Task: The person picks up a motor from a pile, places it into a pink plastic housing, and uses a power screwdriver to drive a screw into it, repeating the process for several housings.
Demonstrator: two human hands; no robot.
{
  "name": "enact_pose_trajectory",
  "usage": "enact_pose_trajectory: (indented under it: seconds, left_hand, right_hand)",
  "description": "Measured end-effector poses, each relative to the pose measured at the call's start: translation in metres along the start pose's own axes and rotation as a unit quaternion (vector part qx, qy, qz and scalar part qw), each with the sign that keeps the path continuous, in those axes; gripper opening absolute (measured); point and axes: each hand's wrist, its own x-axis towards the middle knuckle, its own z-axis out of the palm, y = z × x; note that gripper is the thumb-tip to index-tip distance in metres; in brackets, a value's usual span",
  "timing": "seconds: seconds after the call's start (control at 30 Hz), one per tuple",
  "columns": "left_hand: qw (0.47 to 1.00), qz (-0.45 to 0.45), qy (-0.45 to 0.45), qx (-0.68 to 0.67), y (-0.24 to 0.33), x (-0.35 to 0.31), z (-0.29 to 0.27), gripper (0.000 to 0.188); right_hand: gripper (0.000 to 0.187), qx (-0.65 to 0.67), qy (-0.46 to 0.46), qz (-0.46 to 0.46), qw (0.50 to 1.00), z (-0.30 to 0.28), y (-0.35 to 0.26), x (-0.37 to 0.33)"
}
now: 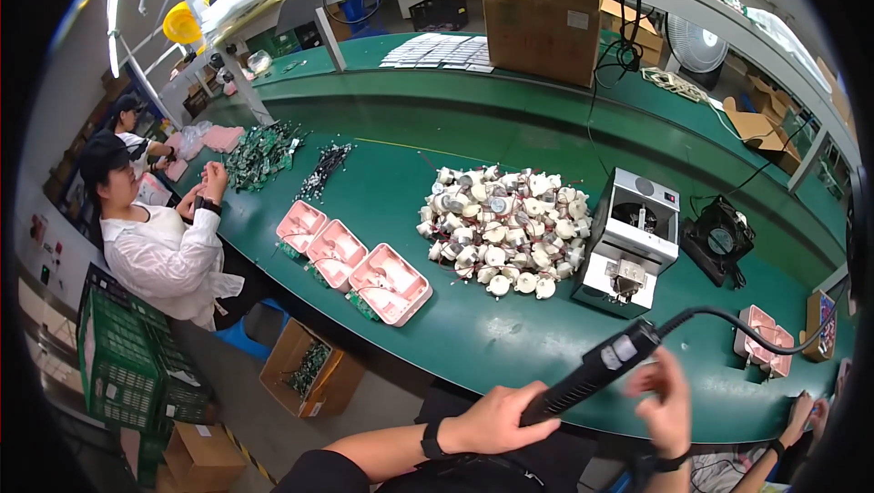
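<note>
My left hand (505, 418) is wrapped round the lower end of a black corded tool that looks like an electric screwdriver (596, 365). The tool slants up to the right, and a thick black cable (728, 313) leaves its upper end; its working tip is hidden. Just right of it, apart from the handle, hovers my right hand (667, 406). Its bent fingers are smeared by motion, so whether anything is in them does not show. Beyond the tool stands a grey and white screw feeder (628, 252), with a heap of small white motors (510, 229) left of it.
Three pink housings (391, 284) sit left of the motors, near green circuit boards (264, 156) and small dark parts (323, 174). A black fan (719, 240) and more pink housings (763, 343) lie right. Co-workers sit at left; another person's hands (806, 413) show at right.
</note>
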Motion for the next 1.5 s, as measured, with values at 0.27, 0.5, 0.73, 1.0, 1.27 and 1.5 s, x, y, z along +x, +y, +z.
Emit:
enact_pose_trajectory:
  seconds: [0.27,0.5,0.73,1.0,1.27,1.5]
  left_hand:
    - [0.982,0.104,-0.127,0.088,0.003,-0.006,-0.016,0.037]
    - [0.765,0.002,0.390,0.513,-0.052,-0.009,-0.205,0.035]
    - [0.769,-0.130,0.292,0.554,-0.083,-0.019,-0.242,0.021]
    - [0.798,-0.127,0.311,0.501,-0.088,-0.027,-0.232,0.015]
    - [0.856,-0.126,0.232,0.445,-0.059,-0.018,-0.168,0.016]
    - [0.919,-0.112,0.195,0.323,-0.032,0.006,-0.091,0.019]
  right_hand:
    - [0.055,0.412,0.013,0.042,0.910,0.089,-0.002,-0.014]
    - [0.040,0.300,0.149,-0.154,0.930,0.040,-0.025,0.000]
    - [0.033,0.195,0.205,-0.178,0.942,0.027,-0.017,0.008]
    - [0.030,0.093,0.249,-0.188,0.946,0.009,-0.001,0.009]
    - [0.027,0.074,0.303,-0.180,0.933,-0.019,0.004,0.012]
    - [0.025,0.058,0.312,-0.207,0.925,-0.033,0.013,0.022]
